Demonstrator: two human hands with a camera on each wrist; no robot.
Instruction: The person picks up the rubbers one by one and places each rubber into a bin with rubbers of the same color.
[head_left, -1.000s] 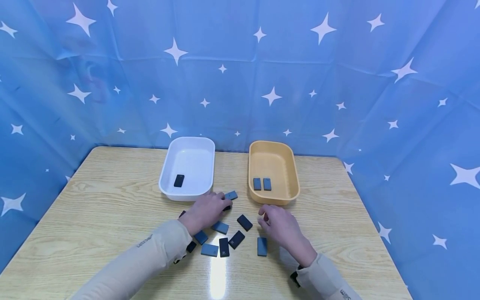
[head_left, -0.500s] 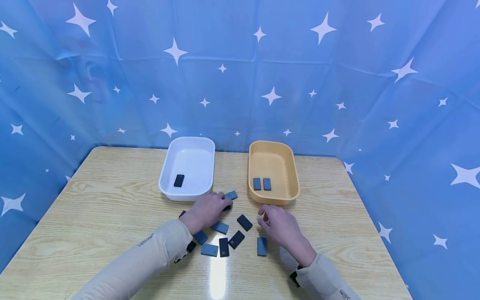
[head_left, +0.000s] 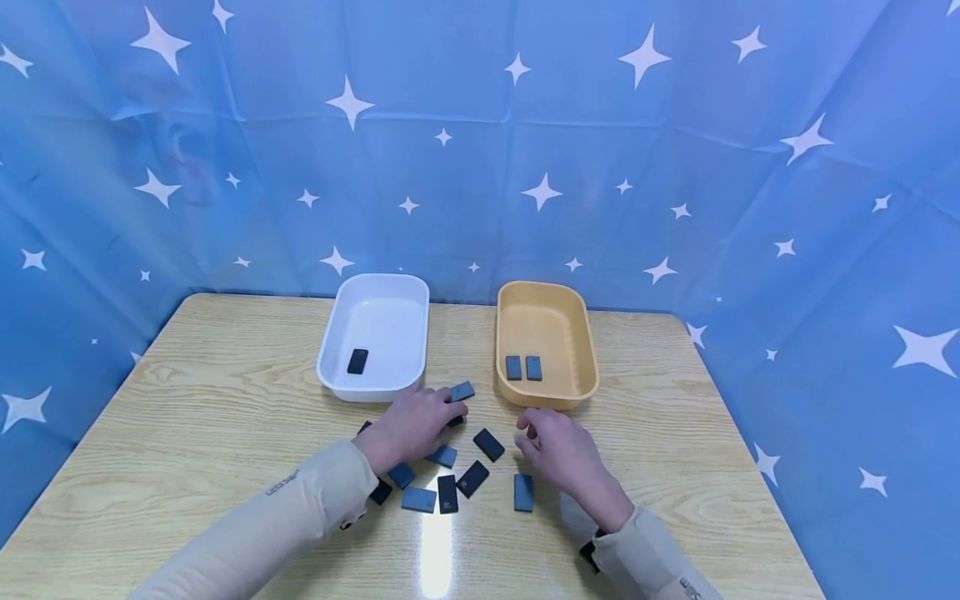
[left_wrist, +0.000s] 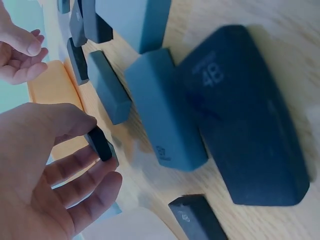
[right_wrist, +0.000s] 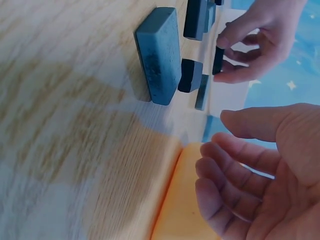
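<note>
My left hand (head_left: 414, 423) pinches a black eraser (left_wrist: 100, 142) between thumb and fingers, low over the table in front of the white bin (head_left: 372, 395). A blue eraser (head_left: 462, 391) lies just beyond the fingertips. My right hand (head_left: 561, 450), its fingers loosely bent, hovers in front of the orange bin (head_left: 551, 402) and holds nothing. Near it on the table are a black eraser (head_left: 489, 444) and a blue eraser (head_left: 523, 492). In the left wrist view a large black eraser (left_wrist: 245, 120) marked 4B lies close to the camera.
Several more black and blue erasers lie across the middle of the table, among them a blue eraser (head_left: 418, 499) and a black eraser (head_left: 447, 494). One black eraser (head_left: 357, 361) is in the white bin; two blue erasers, including one (head_left: 513, 367), are in the orange bin.
My left hand and sleeve have shifted slightly, with the black eraser still at the fingertips. The right hand has stayed in place.
</note>
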